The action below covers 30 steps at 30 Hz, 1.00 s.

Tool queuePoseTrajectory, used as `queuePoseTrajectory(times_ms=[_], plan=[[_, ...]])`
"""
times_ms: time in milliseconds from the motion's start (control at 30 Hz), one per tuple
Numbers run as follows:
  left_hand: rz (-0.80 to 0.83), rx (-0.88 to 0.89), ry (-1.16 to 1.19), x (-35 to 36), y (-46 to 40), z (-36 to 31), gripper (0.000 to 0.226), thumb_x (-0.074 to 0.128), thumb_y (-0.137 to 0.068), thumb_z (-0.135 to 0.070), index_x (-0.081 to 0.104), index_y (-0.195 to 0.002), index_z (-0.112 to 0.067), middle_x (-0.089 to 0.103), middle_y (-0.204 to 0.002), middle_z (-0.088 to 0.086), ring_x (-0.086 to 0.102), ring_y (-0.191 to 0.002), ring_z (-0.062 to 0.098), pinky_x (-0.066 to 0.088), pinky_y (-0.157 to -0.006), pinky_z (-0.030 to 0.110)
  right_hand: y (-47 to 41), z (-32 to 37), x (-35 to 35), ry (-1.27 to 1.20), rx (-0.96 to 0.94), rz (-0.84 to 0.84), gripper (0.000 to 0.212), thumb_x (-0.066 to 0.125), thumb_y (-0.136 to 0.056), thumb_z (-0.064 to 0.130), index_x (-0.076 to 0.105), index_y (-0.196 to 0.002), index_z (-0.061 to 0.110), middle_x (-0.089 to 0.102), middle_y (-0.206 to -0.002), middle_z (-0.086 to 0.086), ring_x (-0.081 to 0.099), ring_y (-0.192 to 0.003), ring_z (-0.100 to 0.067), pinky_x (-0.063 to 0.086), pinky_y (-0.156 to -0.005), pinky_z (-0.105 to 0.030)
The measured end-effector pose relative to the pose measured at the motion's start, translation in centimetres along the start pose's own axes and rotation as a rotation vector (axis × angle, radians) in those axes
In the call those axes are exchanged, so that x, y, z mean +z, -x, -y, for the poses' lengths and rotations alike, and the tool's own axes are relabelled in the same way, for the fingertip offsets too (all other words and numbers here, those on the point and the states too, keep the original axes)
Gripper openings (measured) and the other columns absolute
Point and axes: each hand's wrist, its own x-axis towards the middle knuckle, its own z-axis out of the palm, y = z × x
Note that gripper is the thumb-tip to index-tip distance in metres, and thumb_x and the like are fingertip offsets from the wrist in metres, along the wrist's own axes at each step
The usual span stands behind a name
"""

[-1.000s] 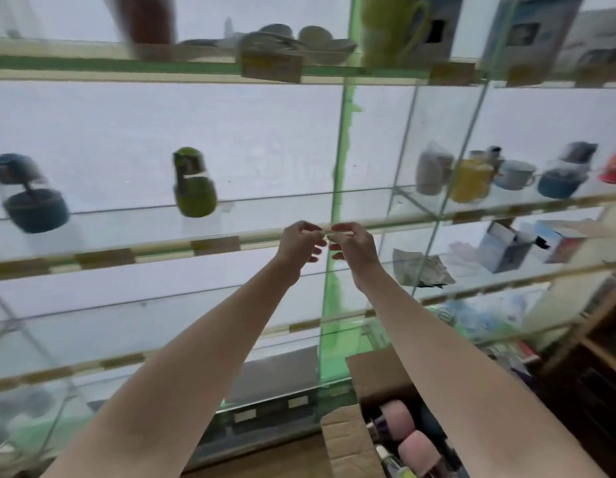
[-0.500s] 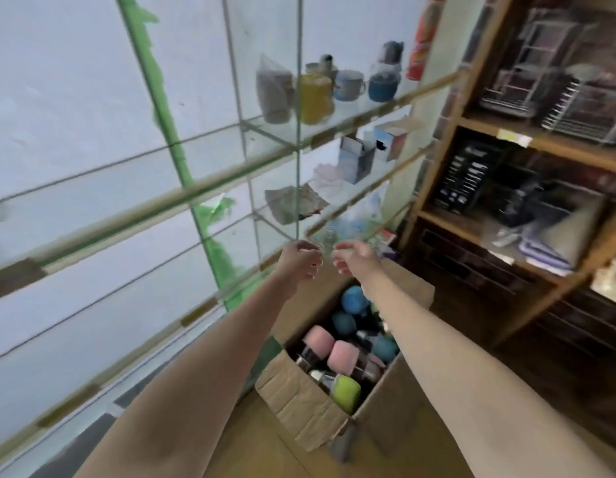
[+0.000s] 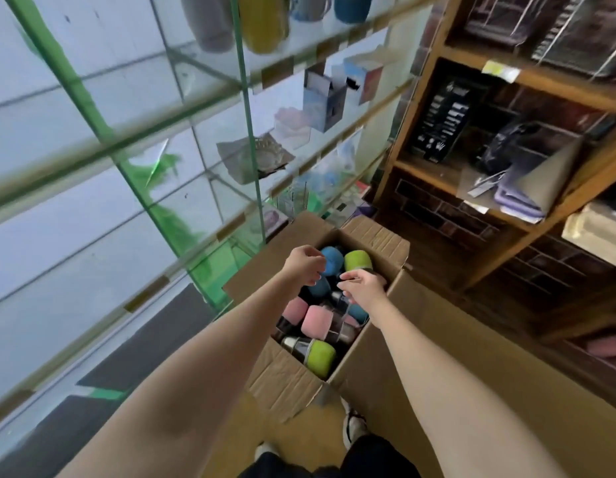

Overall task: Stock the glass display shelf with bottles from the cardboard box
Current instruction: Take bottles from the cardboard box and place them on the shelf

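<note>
Bottles (image 3: 316,324) with pink, blue and green caps lie piled in the open cardboard box (image 3: 285,381) on the floor, beside the glass shelf (image 3: 182,108). Both hands hover over them, left hand (image 3: 304,265) and right hand (image 3: 363,288) loosely curled, holding nothing.

Open cardboard box (image 3: 285,377) top gives clear access; bottles (image 3: 315,320) packed tight inside.

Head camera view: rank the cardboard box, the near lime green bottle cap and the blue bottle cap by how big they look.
1. cardboard box
2. near lime green bottle cap
3. blue bottle cap, partly hidden by the left hand and farther away, so this ranking is unsure.
</note>
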Motion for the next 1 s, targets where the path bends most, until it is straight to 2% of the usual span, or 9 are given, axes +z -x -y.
queuePoseTrajectory(times_ms=[167,333,467,567,633,733,833,900,1000], plan=[[-0.029,-0.113,-0.027,2.8,-3.4,2.7,0.01,0.055,-0.091,-0.008,0.062,-0.098,-0.009,0.064,-0.085,0.014,0.057,-0.073,0.027,0.044,-0.054,0.026,-4.2,-3.8,-0.8,0.044,0.08,0.067,0.014,0.069,-0.089,0.001,0.062,-0.096,0.01,0.058,-0.077,-0.008,0.05,-0.062,-0.015,0.04,-0.055,-0.024],[-0.044,-0.246,-0.092,6.5,-6.5,6.0,0.011,0.055,-0.089,-0.008,0.06,-0.084,-0.016,0.063,-0.078,0.011,0.053,-0.06,0.022,0.042,-0.052,0.026,-8.3,-6.9,-1.9,0.11,0.142,0.179,0.016,0.068,-0.088,-0.001,0.061,-0.095,0.012,0.062,-0.088,-0.009,0.05,-0.06,-0.012,0.04,-0.046,-0.016],[-0.071,-0.343,-0.117,8.7,-8.4,8.3,0.012,0.056,-0.086,-0.011,0.06,-0.079,-0.02,0.065,-0.074,0.006,0.055,-0.059,0.02,0.045,-0.052,0.025,-11.0,-9.1,-2.3,0.185,0.201,0.311,0.018,0.07,-0.087,-0.002,0.061,-0.102,0.004,0.062,-0.09,-0.01,0.052,-0.065,-0.015,0.042,-0.061,-0.024],[-0.089,-0.398,-0.125,9.9,-9.7,9.7,0.01,0.056,-0.086,-0.011,0.06,-0.082,-0.018,0.065,-0.081,0.01,0.057,-0.066,0.024,0.046,-0.054,0.025,-13.0,-10.7,-2.1,0.354,0.197,0.424,0.031,0.074,-0.084,0.0,0.062,-0.113,0.0,0.064,-0.101,-0.011,0.059,-0.088,-0.022,0.05,-0.081,-0.035],[-0.105,-0.421,-0.143,10.4,-10.4,10.7,0.008,0.057,-0.087,-0.011,0.063,-0.088,-0.016,0.068,-0.088,0.015,0.063,-0.077,0.028,0.052,-0.065,0.033,-13.7,-11.4,-1.7,0.447,0.183,0.468,0.039,0.077,-0.08,0.002,0.062,-0.116,0.002,0.066,-0.11,-0.013,0.061,-0.102,-0.026,0.051,-0.094,-0.041],[-0.194,-0.439,-0.158,11.0,-11.0,12.1,0.01,0.058,-0.086,-0.014,0.067,-0.09,-0.017,0.073,-0.099,0.013,0.068,-0.096,0.03,0.054,-0.082,0.036,-14.7,-12.4,-1.0,0.586,0.178,0.531,0.049,0.082,-0.075,0.007,0.059,-0.118,0.005,0.065,-0.117,-0.015,0.062,-0.109,-0.031,0.05,-0.096,-0.042],[-0.248,-0.466,-0.146,11.2,-11.3,13.4,0.014,0.057,-0.085,-0.014,0.069,-0.092,-0.016,0.073,-0.1,0.012,0.067,-0.098,0.031,0.056,-0.086,0.038,-15.3,-13.1,-0.2,0.773,0.164,0.588,0.058,0.085,-0.071,0.018,0.056,-0.12,0.008,0.064,-0.12,-0.014,0.061,-0.11,-0.031,0.049,-0.092,-0.037],[-0.26,-0.478,-0.121,11.1,-11.5,13.9,0.012,0.057,-0.085,-0.013,0.067,-0.09,-0.016,0.073,-0.1,0.014,0.069,-0.096,0.034,0.057,-0.086,0.043,-15.5,-13.3,0.5,0.895,0.158,0.624,0.069,0.086,-0.07,0.027,0.051,-0.127,0.011,0.061,-0.126,-0.015,0.058,-0.118,-0.033,0.048,-0.098,-0.04],[-0.263,-0.467,-0.111,10.6,-11.6,14.3,0.01,0.058,-0.086,-0.013,0.063,-0.083,-0.02,0.072,-0.099,0.012,0.069,-0.094,0.033,0.058,-0.085,0.044,-15.3,-13.8,1.4,1.086,0.131,0.66,0.087,0.086,-0.07,0.042,0.039,-0.138,0.014,0.054,-0.137,-0.016,0.047,-0.132,-0.036,0.041,-0.109,-0.046]])
